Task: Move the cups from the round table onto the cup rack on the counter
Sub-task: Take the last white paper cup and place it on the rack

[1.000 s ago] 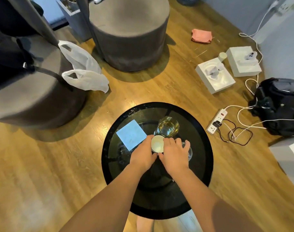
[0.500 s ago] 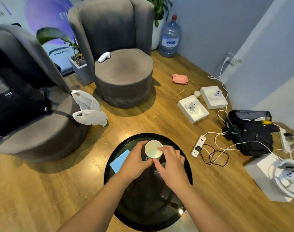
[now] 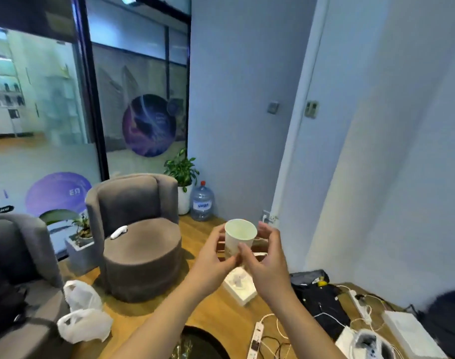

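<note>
Paper cup (image 3: 240,238) is held upright in the air, clear of the table (image 3: 203,342). Left hand (image 3: 213,257) and right hand (image 3: 266,257) pinch its lower wall with curled fingers. Excess squeeze may crush it; a loose grip may drop it.

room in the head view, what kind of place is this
Probably an office lounge or waiting area: grey armchairs, a glass wall with round printed graphics, and a big water bottle by a potted plant.

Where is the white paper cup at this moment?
In the head view, the white paper cup is held upright in the air, near the centre, between the left hand and right hand.
</note>
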The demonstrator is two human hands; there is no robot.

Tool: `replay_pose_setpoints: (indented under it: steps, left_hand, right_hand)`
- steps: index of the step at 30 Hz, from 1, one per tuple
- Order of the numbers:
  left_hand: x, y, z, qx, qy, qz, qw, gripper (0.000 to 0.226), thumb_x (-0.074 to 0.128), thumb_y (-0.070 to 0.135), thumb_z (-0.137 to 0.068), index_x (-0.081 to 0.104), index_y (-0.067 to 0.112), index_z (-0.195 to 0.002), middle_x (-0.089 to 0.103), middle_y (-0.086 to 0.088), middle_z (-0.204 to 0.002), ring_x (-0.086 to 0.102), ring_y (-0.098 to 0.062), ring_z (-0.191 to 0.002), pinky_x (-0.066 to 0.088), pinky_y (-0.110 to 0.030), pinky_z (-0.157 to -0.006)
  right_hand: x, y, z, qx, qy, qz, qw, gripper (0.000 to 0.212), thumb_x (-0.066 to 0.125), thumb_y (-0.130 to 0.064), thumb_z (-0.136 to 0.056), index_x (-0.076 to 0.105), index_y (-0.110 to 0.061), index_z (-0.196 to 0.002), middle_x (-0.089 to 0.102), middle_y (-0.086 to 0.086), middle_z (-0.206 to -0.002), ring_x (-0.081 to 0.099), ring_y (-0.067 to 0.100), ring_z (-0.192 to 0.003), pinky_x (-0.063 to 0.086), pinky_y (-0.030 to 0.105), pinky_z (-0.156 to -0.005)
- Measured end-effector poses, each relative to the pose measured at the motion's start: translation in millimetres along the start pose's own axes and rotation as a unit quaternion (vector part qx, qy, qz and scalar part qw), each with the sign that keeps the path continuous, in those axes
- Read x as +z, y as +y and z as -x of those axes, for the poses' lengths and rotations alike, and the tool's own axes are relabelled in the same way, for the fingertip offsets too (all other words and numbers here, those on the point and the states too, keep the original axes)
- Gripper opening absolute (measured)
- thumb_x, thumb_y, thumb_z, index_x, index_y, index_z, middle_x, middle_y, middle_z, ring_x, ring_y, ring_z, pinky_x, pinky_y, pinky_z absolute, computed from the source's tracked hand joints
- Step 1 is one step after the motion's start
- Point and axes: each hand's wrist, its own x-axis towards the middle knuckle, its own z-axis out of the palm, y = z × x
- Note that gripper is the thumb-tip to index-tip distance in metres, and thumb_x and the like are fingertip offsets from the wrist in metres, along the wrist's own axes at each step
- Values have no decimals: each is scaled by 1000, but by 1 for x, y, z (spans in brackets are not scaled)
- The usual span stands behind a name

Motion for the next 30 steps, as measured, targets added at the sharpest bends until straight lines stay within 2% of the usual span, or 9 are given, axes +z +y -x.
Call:
replay_pose_setpoints:
  steps: [2,5,7,11,16,20,22,26,30]
  left_hand:
    - [14,48,2,34,2,-8,999,56,78,39,-87,44,70,-118,61,36,-117,59,11,-111,51,-7,-77]
    - [35,120,11,92,-4,-19,996,56,74,39,-91,39,57,-131,56,28,-124,57,7,-112,49,-5,-77]
    - [49,154,18,121,-4,-15,993,60,73,32,-93,35,46,-137,54,19,-129,58,-1,-114,54,-12,-82]
    - [73,209,36,142,-4,3,990,54,73,26,-94,35,33,-132,53,1,-132,60,-14,-113,60,-23,-83]
    - [96,236,53,159,-52,4,986,64,76,31,-91,34,30,-139,51,10,-122,57,-5,-106,56,-18,-80]
    - [110,241,65,163,-95,26,982,64,78,39,-88,35,35,-135,55,19,-116,61,-6,-105,58,-31,-87]
    - [115,241,73,166,-107,43,979,65,78,47,-83,35,39,-132,56,21,-114,64,-7,-102,60,-29,-81]
    - [126,237,93,167,-139,70,974,73,73,64,-71,34,46,-129,57,23,-114,65,-4,-99,59,-21,-72]
    - [153,233,119,178,-196,69,962,63,74,55,-80,36,47,-130,56,27,-114,63,8,-97,58,-23,-75]
  right_hand:
    - [-35,-35,5,-8,16,-22,1000,50,69,-37,-91,42,-37,-134,55,-21,-125,58,5,-112,55,17,-81]
    - [-87,-84,18,-6,25,-28,999,45,65,-45,-92,47,-34,-132,58,-12,-128,59,12,-113,58,33,-90]
    - [-115,-110,24,-13,31,-40,999,40,64,-45,-92,50,-32,-127,60,-10,-125,60,14,-111,57,40,-93]
    - [-158,-151,42,-31,52,-10,998,35,61,-43,-95,48,-31,-126,60,-7,-125,62,14,-107,58,35,-89]
    - [-190,-178,68,-14,90,15,996,43,60,-40,-97,46,-22,-135,60,0,-129,63,22,-112,58,39,-92]
    - [-203,-191,94,-2,131,31,991,47,60,-39,-97,45,-19,-137,59,3,-130,62,25,-113,58,38,-87]
    - [-204,-194,107,3,149,31,988,47,60,-39,-97,45,-18,-136,59,3,-129,63,25,-111,59,34,-81]
    - [-207,-191,135,16,183,52,982,49,63,-41,-96,45,-20,-136,60,0,-128,63,22,-111,57,41,-92]
    - [-220,-181,179,44,229,68,970,47,65,-43,-93,42,-26,-131,59,-1,-126,63,20,-110,56,41,-93]
